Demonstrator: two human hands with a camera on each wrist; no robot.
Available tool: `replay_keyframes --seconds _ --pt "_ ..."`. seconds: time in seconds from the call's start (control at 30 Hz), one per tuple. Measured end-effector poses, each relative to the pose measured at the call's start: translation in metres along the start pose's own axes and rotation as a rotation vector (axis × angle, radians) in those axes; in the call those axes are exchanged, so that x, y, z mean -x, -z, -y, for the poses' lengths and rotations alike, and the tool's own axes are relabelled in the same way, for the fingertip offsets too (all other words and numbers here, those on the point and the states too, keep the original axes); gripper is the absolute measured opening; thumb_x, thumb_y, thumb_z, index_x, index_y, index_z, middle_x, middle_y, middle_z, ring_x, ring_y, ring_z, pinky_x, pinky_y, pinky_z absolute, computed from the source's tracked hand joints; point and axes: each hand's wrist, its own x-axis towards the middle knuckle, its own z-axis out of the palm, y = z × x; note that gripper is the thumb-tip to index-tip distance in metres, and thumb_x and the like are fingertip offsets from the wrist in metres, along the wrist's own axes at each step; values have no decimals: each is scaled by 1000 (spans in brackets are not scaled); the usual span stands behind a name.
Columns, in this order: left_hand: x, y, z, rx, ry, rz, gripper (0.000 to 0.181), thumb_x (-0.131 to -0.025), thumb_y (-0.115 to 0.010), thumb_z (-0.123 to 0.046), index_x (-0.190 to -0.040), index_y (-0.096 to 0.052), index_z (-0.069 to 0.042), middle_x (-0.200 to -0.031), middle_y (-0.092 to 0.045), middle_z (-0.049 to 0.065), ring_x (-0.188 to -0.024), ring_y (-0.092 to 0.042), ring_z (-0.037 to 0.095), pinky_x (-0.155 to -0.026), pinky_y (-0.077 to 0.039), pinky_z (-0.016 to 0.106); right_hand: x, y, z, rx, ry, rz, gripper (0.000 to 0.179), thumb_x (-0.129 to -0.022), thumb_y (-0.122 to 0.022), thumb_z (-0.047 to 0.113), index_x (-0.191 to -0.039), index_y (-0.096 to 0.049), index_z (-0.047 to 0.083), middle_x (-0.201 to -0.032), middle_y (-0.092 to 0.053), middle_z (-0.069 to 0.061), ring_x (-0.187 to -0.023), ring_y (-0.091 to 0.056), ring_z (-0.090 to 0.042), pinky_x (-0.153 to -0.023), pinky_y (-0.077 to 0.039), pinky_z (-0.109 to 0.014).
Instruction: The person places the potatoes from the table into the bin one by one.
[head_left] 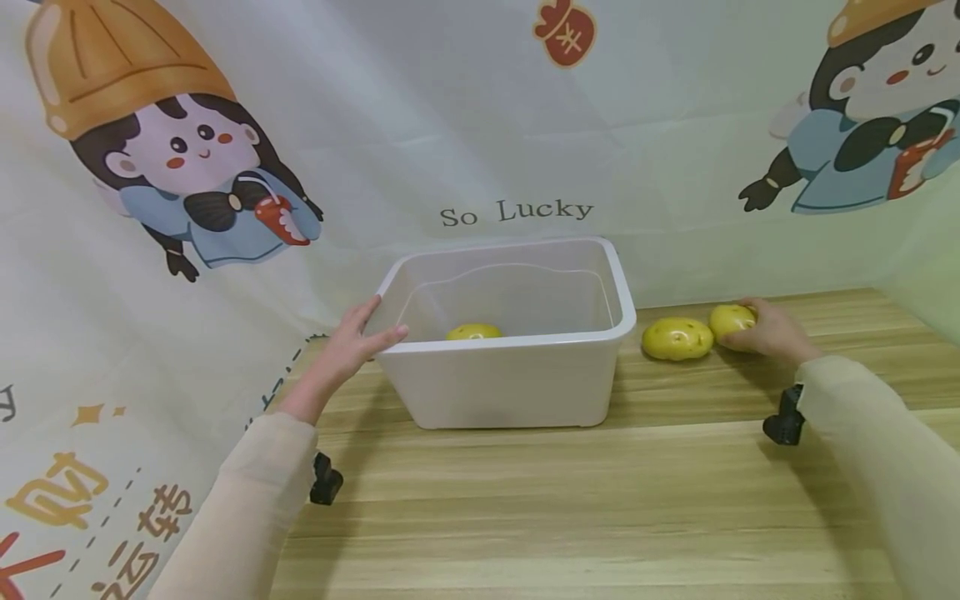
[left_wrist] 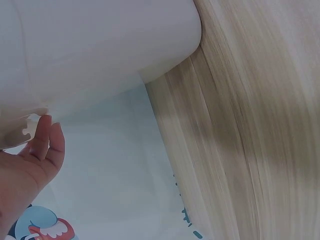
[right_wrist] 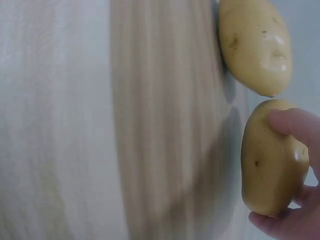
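A white plastic bin [head_left: 498, 383] stands on the wooden table, with a yellow potato [head_left: 474, 332] partly visible inside over its front rim. At the bin's left rim my left hand [head_left: 348, 346] holds on, the thumb over the edge; in the left wrist view the fingers [left_wrist: 44, 137] of that hand bend up under the lip. My right hand [head_left: 772, 332] grips a potato [right_wrist: 275, 157] to the right of the bin, thumb on one side and fingers on the other. Close beside it, between that potato and the bin, lies another potato [head_left: 677, 339].
A printed cloth [head_left: 450, 125] with cartoon figures and lettering hangs behind the table and covers the left side. The wooden tabletop [head_left: 540, 500] stretches in front of the bin. A small black device [head_left: 784, 417] sits at the right wrist, a similar one [head_left: 326, 480] at the left.
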Motion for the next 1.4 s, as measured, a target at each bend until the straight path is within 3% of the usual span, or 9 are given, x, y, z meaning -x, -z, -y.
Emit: replay_keyframes --seconds 0.5,0.77,1.0,1.4 --pt "-3 -1 2 9 -9 1 86 -86 -56 -42 -148 -6 -8 -149 -8 24 -131 -23 42 -96 -38 54 1 16 8 50 25 -47 74 -89 -50 31 -137 -18 -15 -125 -35 -41 -102 -42 -46 -78 -39 -50" --pt "-1 1 1 -4 -5 2 86 -86 -55 -44 -148 -5 -11 -150 -5 22 -135 -15 41 -104 -23 59 2 24 16 98 45 -41 73 -88 -50 32 -136 -22 -15 -122 -37 -41 -101 -43 -47 -77 -39 -52" --pt "-1 -1 0 25 -5 10 86 -86 -56 -43 -148 -5 -12 -150 -6 22 -133 -21 41 -98 -37 54 3 33 21 86 35 -20 75 -89 -48 35 -137 -20 -14 -123 -37 -40 -101 -42 -45 -78 -38 -51" --pt "-1 -1 0 46 -7 7 86 -87 -57 -41 -148 -4 -11 -151 -5 22 -132 -22 41 -97 -38 54 0 50 42 112 70 -28 75 -88 -50 38 -137 -23 -12 -125 -36 -37 -103 -41 -45 -80 -37 -53"
